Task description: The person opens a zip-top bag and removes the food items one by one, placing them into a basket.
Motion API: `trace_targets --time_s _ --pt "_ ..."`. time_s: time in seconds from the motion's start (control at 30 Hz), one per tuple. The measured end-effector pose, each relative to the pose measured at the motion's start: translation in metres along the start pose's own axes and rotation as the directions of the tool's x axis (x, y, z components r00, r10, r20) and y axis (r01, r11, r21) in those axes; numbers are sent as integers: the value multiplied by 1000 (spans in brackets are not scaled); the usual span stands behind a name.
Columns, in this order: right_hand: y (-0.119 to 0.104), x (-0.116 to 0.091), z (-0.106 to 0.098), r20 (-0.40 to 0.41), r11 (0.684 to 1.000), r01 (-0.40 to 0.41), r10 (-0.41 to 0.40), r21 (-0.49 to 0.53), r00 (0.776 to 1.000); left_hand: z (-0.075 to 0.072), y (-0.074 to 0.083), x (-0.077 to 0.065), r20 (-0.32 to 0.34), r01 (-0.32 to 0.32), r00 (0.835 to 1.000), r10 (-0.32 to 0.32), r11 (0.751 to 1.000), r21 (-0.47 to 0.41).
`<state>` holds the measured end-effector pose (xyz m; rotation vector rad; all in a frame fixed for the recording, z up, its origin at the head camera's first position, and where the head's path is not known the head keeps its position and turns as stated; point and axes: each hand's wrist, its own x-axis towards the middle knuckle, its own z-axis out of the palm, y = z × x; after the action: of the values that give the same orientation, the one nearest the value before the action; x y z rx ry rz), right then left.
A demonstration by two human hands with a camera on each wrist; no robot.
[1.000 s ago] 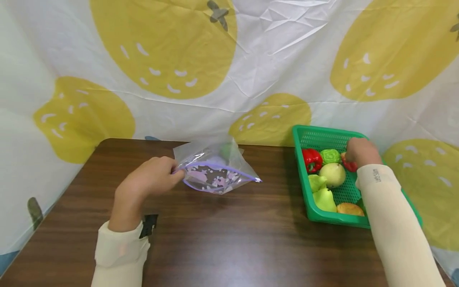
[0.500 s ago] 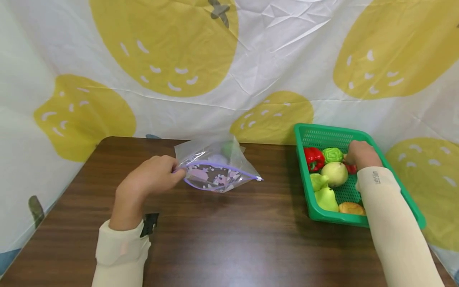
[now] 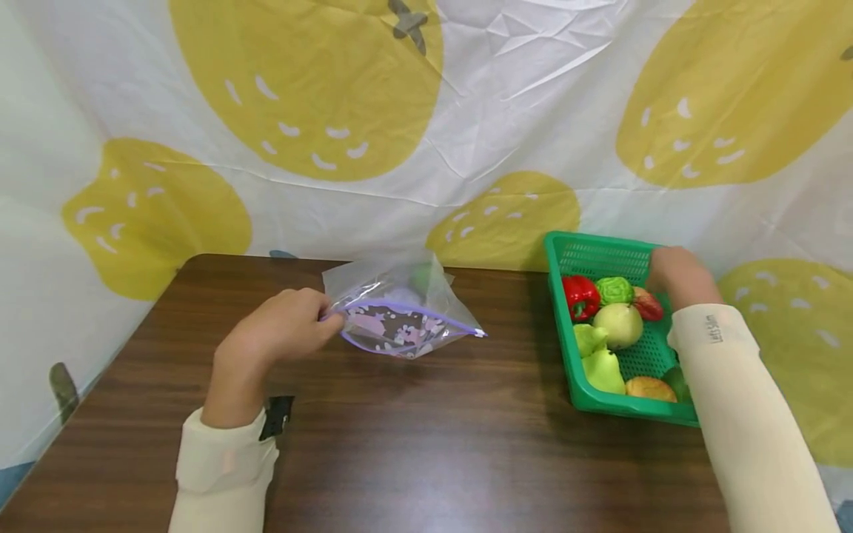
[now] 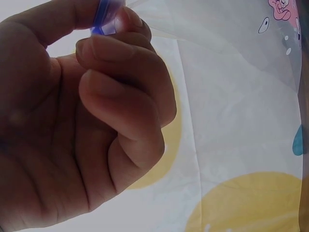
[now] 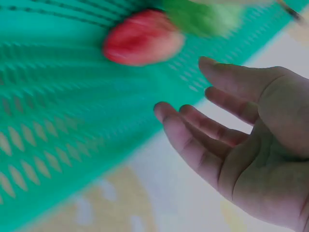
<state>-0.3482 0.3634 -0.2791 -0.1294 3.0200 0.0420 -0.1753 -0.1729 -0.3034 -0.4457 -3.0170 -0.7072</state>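
Observation:
My left hand point(image 3: 283, 326) pinches the purple zip edge of a clear zip bag point(image 3: 460, 311) with a pink-and-white print. The bag lies with its mouth parted towards me; something green shows blurrily through its back. In the left wrist view, the thumb and index finger of the left hand point(image 4: 96, 111) grip the purple strip point(image 4: 104, 19). My right hand point(image 3: 683, 277) is over the back right of a green basket point(image 3: 566, 370). The right wrist view shows that hand point(image 5: 256, 130) with spread fingers and nothing held, apart from a red-and-cream fruit point(image 5: 145, 38) in the basket.
Inside the basket are a red bell pepper point(image 3: 581, 297), a green cabbage point(image 3: 614, 291), a round pale-yellow fruit point(image 3: 618, 326), a green pear point(image 3: 603, 371) and a bread-like orange-brown piece point(image 3: 650, 389). A patterned curtain point(image 3: 506, 111) hangs behind the brown table point(image 3: 426, 444).
My right hand has let go of the red-and-cream fruit, which stays in the basket, and has drawn up and to the right. The left hand and bag have barely moved.

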Motion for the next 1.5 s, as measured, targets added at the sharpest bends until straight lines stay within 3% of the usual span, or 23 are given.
trace_targets --time_s 0.17,0.3,0.47,0.57,0.67,0.8,0.97,1.07,1.3,1.4,1.5 --pt "-26 -13 -45 -72 998 52 -54 -23 996 -1 1 0 1 2 1000 -2 1000 1" --pt "-66 -37 -80 -144 994 92 -101 -63 984 -2 1 -1 -2 4 1000 -4 1000 1" --pt "-134 -88 -97 -255 970 206 -234 -131 938 -3 1 -2 -23 -2 1000 2 1000 3" --pt "-172 -121 -93 -343 945 289 -325 -153 881 -2 0 -1 -20 -7 1000 7 1000 -3" --pt "-202 -148 -82 -440 912 392 -404 -123 802 -3 -2 -2 -19 -3 1000 3 1000 -4" --pt "-231 -173 -58 -506 837 547 -485 -32 713 -5 -6 -4 -23 2 1000 -2 1000 2" --pt "-254 -185 -32 -500 738 667 -539 108 678 -1 -7 -2 -8 -10 1000 10 1000 -13" --pt "-262 -181 -25 -491 721 680 -547 135 677 1 -4 -2 -4 -5 1000 5 1000 -17" --pt "-275 -165 -17 -447 721 681 -572 125 688 0 1 -3 -15 -22 1000 22 1000 -15" --pt "-283 -157 -10 -403 703 703 -616 105 677 0 2 -2 -18 -25 1000 25 1000 -14" --pt "-296 -145 0 -321 659 746 -689 93 649 1 2 -2 -23 -28 999 27 1000 -4"
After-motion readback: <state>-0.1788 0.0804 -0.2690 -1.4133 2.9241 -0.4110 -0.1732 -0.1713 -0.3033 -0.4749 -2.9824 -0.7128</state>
